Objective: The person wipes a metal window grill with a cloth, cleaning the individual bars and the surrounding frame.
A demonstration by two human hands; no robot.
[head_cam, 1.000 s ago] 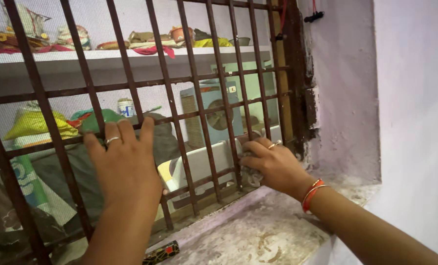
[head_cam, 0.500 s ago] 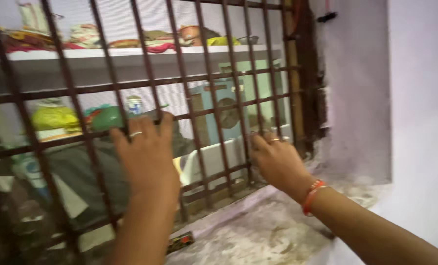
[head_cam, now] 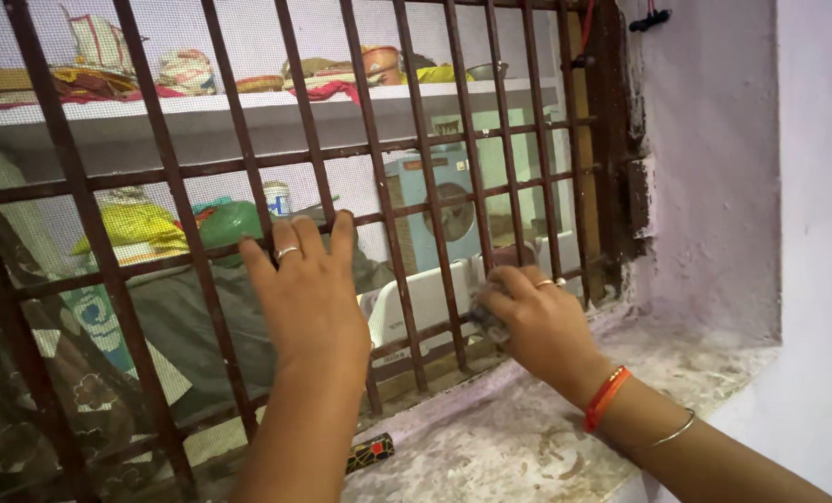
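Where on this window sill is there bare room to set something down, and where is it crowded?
The sill is bare to the right of the right hand, up to the lilac wall, and in front of the wrist. It is tighter at the grille: the left hand rests flat on the bars, the right presses a cloth there, and a small black-and-red object lies below.

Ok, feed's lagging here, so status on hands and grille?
Left hand flat on grille, open. Right hand pressing cloth on lower bars. Small patterned object on sill, clear of both.
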